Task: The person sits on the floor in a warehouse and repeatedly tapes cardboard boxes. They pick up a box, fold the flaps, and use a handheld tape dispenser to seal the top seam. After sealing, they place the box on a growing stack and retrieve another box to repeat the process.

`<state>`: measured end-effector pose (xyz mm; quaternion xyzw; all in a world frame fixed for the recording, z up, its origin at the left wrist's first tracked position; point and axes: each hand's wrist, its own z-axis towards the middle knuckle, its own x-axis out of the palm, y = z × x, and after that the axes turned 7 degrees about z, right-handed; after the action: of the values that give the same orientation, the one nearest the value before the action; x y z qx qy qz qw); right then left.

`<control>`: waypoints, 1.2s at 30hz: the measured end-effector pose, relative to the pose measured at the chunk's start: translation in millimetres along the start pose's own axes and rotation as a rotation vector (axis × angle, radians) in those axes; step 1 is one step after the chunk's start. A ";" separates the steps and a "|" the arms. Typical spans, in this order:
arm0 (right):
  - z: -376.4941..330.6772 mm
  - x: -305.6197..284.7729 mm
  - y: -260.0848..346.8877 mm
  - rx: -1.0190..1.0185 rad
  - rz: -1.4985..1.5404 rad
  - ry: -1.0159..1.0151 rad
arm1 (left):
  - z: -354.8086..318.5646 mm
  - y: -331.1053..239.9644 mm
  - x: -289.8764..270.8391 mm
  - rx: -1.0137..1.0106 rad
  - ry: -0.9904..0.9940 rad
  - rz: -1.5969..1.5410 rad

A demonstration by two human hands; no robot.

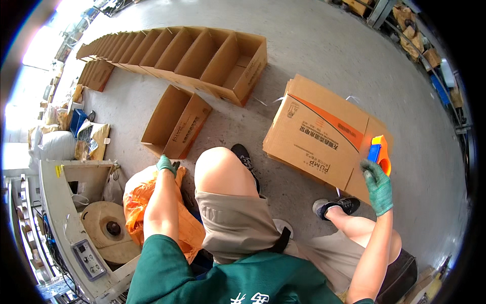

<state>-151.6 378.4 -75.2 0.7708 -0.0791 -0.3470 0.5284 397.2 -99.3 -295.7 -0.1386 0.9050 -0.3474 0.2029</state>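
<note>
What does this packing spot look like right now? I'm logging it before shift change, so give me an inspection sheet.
Surface: grey concrete floor.
Job's things: stack of flat cartons; orange and blue tape dispenser resting on it.
Clutter: orange bag, single open box, row of open boxes.
Grippers: right hand, gloved, touches the dispenser; left hand, gloved, rests on the bag.
Cables: nothing seen.
Surroundings: white machine with a brown roll on the left.
</note>
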 end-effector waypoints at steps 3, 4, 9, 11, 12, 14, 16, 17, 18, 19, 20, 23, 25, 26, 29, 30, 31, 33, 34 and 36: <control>2.9 -0.6 2.5 -0.022 0.024 -0.011 | -8.1 -3.4 -13.1 0.580 -0.383 0.615; 3.0 -4.2 4.5 -0.023 0.027 -0.020 | -5.1 -1.2 -15.2 0.857 -0.493 0.865; 13.4 -33.5 23.6 0.067 -0.449 -0.103 | -69.4 -45.3 59.7 0.983 0.424 0.540; 17.2 -47.1 22.8 0.072 -0.672 -0.114 | -144.3 -78.5 108.7 0.861 0.762 0.730; 20.1 -49.7 19.5 0.072 -0.769 -0.117 | -177.3 -92.8 133.1 0.947 0.912 0.916; 22.2 -50.5 15.1 0.135 -0.925 -0.060 | -266.3 -105.9 182.8 0.974 1.114 1.177; 26.0 -42.8 12.6 0.254 -1.031 0.066 | -334.8 -103.0 222.3 0.960 1.166 1.502; 27.3 -35.7 3.3 0.218 -1.126 0.063 | -348.2 -93.8 240.6 0.947 1.131 1.617; 30.2 -31.3 -8.7 0.231 -1.110 0.085 | -354.2 -79.2 258.9 0.862 1.144 1.638; 35.5 -25.4 -20.9 0.233 -1.093 0.110 | -345.9 -64.2 275.3 0.995 1.082 1.769; 41.1 -19.0 -33.6 0.238 -1.076 0.135 | -324.3 -47.0 292.0 1.013 1.068 1.832; 51.2 -9.9 -64.9 0.189 -0.919 0.101 | -310.2 -8.1 316.1 0.782 0.921 1.888; 49.7 -13.4 -63.0 0.139 -0.787 0.090 | -295.2 3.1 317.7 0.809 0.916 1.818; 53.5 -10.1 -61.3 0.115 -0.787 0.107 | -276.1 1.6 312.8 0.851 0.912 1.753; 48.5 -23.5 -75.2 0.162 -0.767 0.124 | -332.7 0.6 300.9 0.526 1.006 1.431; 48.3 -25.4 -74.1 0.153 -0.757 0.118 | -345.7 -3.1 291.4 0.531 0.992 1.356; 48.3 -25.0 -77.6 0.147 -0.748 0.115 | -353.7 -3.3 283.4 0.530 0.981 1.281; 50.0 -25.3 -81.5 0.131 -0.773 0.114 | -367.6 -8.1 275.2 0.501 1.050 1.142; 51.7 -25.3 -77.9 0.145 -0.777 0.126 | -369.0 -10.2 272.4 0.467 1.124 1.075; 54.7 -23.7 -68.5 0.169 -0.787 0.149 | -363.9 -12.3 273.0 0.501 1.204 0.833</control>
<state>-219.9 377.8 -135.0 0.8061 0.2320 -0.4580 0.2944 -10.1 -6.8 -115.1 0.4759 0.7314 -0.4521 -0.1848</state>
